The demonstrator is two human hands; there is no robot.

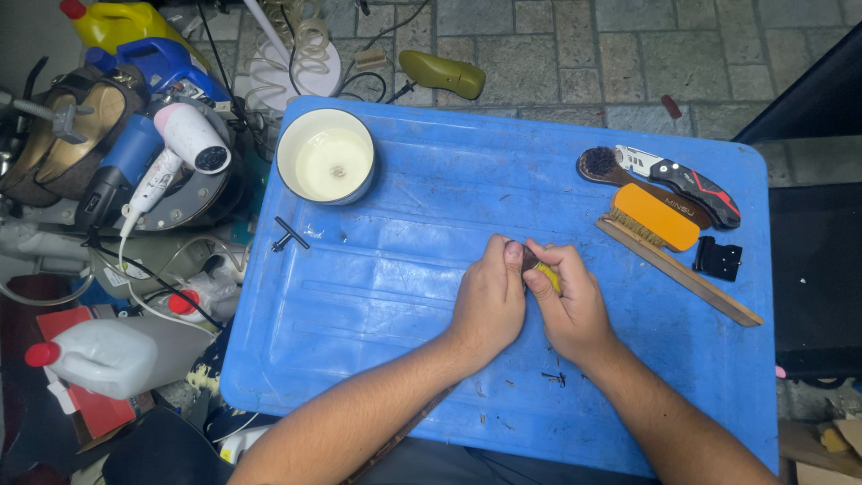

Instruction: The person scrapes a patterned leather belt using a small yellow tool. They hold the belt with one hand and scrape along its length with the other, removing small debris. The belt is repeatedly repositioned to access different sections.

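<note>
Both my hands meet over the middle of a blue plastic board point(377, 296). My left hand point(489, 296) and my right hand point(566, 301) are closed together around a small object with a yellow and dark part point(544, 271). Most of that object is hidden by my fingers, so I cannot tell what it is. My forearms come in from the bottom edge.
A white bowl of pale liquid point(325, 157) stands at the board's far left corner. Brushes point(651, 216), a folding knife point(687, 180), a wooden stick point(691, 278) and a black clip point(716, 259) lie at the right. A hair dryer point(184, 144), bottles and cables crowd the floor at the left.
</note>
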